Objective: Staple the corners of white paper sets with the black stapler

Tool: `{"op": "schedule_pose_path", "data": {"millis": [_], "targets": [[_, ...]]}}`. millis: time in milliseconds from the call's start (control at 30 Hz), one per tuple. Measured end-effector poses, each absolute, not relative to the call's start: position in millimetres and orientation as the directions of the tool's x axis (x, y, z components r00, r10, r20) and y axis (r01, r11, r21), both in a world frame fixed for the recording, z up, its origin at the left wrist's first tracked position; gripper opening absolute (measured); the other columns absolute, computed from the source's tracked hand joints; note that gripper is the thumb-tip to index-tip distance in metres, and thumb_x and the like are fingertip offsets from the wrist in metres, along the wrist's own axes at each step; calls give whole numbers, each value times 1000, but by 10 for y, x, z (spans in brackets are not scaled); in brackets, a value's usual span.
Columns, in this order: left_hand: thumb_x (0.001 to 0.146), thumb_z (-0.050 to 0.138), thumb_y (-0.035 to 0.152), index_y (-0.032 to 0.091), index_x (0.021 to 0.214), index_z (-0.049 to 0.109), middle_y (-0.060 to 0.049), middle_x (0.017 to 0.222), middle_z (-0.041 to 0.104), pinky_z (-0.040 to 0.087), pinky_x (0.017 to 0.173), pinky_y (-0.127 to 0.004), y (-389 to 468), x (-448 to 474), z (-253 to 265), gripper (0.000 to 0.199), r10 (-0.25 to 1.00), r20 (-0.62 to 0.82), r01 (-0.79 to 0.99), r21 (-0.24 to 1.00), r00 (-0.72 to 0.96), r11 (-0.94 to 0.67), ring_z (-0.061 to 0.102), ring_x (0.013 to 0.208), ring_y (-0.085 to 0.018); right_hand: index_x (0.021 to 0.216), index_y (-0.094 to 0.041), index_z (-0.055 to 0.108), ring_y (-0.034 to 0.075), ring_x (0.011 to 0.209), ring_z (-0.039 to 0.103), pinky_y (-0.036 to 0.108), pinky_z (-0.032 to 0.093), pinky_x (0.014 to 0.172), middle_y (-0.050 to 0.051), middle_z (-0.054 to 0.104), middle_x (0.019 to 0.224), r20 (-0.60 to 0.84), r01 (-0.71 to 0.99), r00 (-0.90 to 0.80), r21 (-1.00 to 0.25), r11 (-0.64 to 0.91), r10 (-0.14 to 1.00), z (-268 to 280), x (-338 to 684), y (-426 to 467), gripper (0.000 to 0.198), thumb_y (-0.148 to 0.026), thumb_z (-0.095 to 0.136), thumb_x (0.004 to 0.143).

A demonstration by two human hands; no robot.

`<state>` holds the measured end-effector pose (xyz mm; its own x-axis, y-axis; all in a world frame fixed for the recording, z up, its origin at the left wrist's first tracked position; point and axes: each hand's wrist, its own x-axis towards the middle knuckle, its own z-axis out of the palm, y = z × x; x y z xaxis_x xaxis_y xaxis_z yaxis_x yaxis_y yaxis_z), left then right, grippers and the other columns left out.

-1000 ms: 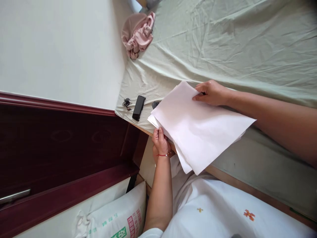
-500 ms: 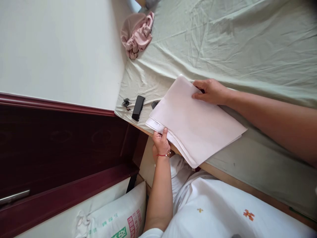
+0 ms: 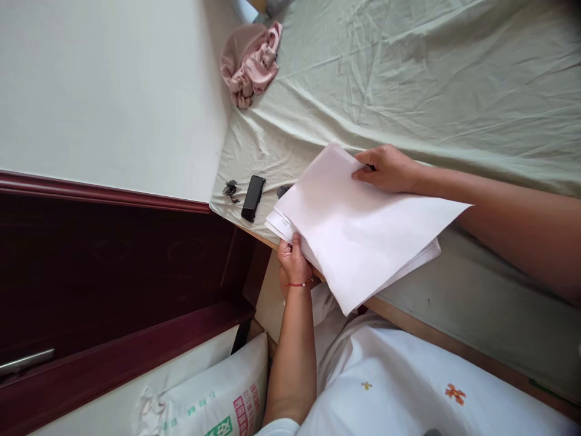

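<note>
A stack of white paper sheets [image 3: 284, 225] lies slanted over the front edge of the cloth-covered surface. My left hand [image 3: 294, 259] grips the stack at its near left edge, thumb on top and fingers underneath. Between the thumb and fingers of my right hand [image 3: 385, 169] is the far edge of the top sheet of paper [image 3: 358, 224]. That sheet is blank, bowed, and turned slightly from the sheets below, whose corners show at the left and lower right. Some print shows on a lower sheet near my left thumb.
A black rectangular case [image 3: 253, 198] and a small dark tangled item [image 3: 231, 189] lie left of the paper. Pink cloth [image 3: 252, 63] is bunched near the wall. Below left are a dark red wooden panel [image 3: 113, 260] and a printed white sack [image 3: 213, 393].
The top sheet has shifted and lifted at its right side, its right corner swinging up and right over my right forearm. My left hand has moved slightly left; my right hand stays nearly in place.
</note>
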<state>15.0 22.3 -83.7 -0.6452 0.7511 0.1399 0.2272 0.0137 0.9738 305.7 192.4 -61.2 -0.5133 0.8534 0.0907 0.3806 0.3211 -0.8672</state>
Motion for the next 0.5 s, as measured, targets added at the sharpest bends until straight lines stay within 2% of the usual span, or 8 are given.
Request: {"op": "schedule_pose_path", "data": {"millis": [100,333,500], "targets": [[72,94,65,21,107,83,-8,116,84,60,101,-35,232,126,-874,58,741,103,175,984,-663,20,77,111,-25,83,-21,65,21,76,60,34,43,73,3,67,79,97,361,-528,-874,327,844,-616,3053,1930,12,-31,61,89],[68,95,70,19,93,79,-4,97,83,60,98,-35,234,117,-892,59,718,101,188,981,-689,42,77,99,-22,86,-20,68,24,82,63,37,46,80,5,70,84,69,339,-531,-896,286,844,-598,3047,1928,15,-33,61,87],[72,94,68,19,94,81,-5,99,83,59,103,-36,229,167,-860,55,734,120,182,983,-668,5,77,105,-24,88,-21,69,24,83,64,36,48,80,5,71,86,99,316,-534,-898,306,840,-609,3049,1929,15,-33,61,87]]}}
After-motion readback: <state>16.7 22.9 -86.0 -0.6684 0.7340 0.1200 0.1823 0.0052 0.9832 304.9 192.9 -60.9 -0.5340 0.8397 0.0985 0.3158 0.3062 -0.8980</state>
